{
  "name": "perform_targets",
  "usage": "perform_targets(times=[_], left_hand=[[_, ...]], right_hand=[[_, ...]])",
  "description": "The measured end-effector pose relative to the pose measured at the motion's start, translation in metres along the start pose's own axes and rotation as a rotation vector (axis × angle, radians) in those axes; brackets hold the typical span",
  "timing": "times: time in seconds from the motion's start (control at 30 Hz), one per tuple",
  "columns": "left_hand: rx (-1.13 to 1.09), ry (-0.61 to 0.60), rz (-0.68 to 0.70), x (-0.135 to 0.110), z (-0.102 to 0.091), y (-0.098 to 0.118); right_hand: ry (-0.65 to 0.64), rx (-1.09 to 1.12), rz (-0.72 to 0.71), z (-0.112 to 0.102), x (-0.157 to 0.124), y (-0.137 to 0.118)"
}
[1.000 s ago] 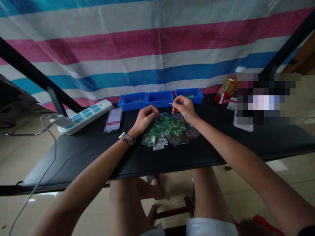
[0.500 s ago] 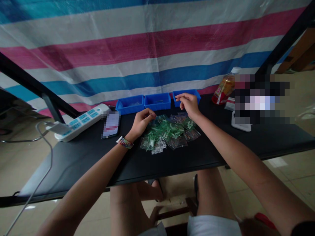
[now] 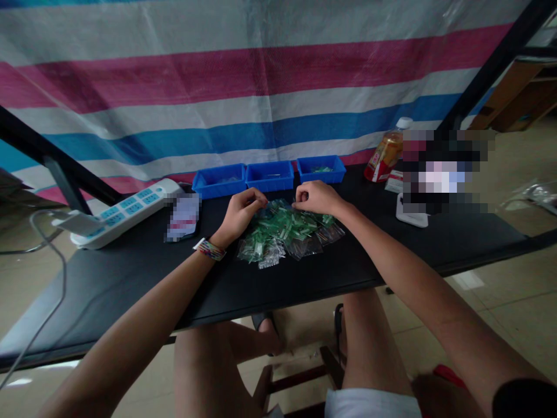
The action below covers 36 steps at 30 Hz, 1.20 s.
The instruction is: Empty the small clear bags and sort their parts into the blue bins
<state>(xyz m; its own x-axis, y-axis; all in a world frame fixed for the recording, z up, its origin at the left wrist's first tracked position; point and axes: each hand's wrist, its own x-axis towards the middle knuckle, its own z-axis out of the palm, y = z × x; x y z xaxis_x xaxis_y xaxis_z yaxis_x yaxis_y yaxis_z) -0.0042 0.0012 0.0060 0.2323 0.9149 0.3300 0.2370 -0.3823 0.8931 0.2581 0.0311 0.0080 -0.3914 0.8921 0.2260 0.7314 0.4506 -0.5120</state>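
A heap of small clear plastic bags [image 3: 285,229] lies on the black table, many with green pieces inside and some with thin brownish pieces. At the heap's back left edge is my left hand [image 3: 242,213], thumb and fingers pinched together; what they hold, if anything, is too small to make out. My right hand [image 3: 319,197] hovers over the back right of the heap with its fingers curled into a pinch, their contents hidden. Just behind it stands the right blue bin [image 3: 321,176], holding some small green pieces.
Left of that bin are a middle blue bin [image 3: 270,184] with a thin piece inside and a left blue bin [image 3: 220,188]. A white power strip [image 3: 126,215] and a phone [image 3: 183,217] lie at left. A drink bottle [image 3: 385,154] and a white object [image 3: 411,213] are at right.
My right hand has come back from in front of the right blue bin, moving left and down to the heap. The left hand stays at the heap's edge. The view has shifted slightly.
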Motion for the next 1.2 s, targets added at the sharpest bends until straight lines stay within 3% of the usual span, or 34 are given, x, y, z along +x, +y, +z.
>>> perform_targets(times=[0.13,0.3,0.4,0.6,0.77,0.97,1.2], left_hand=[[0.016,0.006,-0.004,0.0,-0.001,-0.001],[0.038,0.007,0.023,0.0,0.0,-0.001],[0.022,0.018,0.018,0.0,0.001,-0.001],[0.064,0.01,0.008,-0.001,0.002,0.0],[0.114,-0.049,0.034,-0.002,0.003,0.001],[0.063,-0.024,0.031,-0.002,0.005,0.002],[0.003,0.053,0.05,-0.002,0.003,0.001]], right_hand=[[0.003,-0.053,-0.005,0.004,0.001,0.003],[0.146,0.058,-0.094,0.006,0.006,0.01],[0.175,0.26,-0.122,0.009,0.009,0.008],[0.066,0.792,-0.107,0.023,0.005,-0.013],[0.073,0.813,-0.137,0.026,0.001,-0.027],[0.12,0.756,-0.079,0.021,-0.001,-0.032],[0.102,0.959,-0.034,0.024,0.003,-0.03]])
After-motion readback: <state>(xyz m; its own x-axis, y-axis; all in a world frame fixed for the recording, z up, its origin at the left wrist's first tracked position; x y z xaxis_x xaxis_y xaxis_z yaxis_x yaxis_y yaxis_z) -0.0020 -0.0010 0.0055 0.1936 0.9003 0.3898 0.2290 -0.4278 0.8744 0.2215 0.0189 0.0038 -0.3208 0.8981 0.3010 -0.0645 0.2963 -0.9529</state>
